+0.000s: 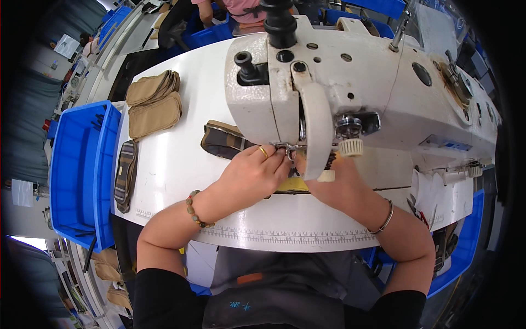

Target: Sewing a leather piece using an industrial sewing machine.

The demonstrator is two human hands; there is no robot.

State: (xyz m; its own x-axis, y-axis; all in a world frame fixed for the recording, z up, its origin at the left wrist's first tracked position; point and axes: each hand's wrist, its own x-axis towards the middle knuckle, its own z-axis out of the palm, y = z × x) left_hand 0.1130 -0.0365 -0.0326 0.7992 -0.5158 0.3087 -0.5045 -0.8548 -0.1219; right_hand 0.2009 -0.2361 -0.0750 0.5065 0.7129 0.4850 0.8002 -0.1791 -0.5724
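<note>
Right hand (342, 184) sits partly behind the sewing machine (383, 104)

Blue bin (104, 175) and dark curtains (35, 120)

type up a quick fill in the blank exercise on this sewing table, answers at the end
1. The left hand wears a ____-coloured ring.
2. The large bin left of the table is ____.
3. The sewing machine has a mostly ____ body.
4. The metal bangle is on the person's ____ side.

Missing words: gold; blue; white; right.
</note>
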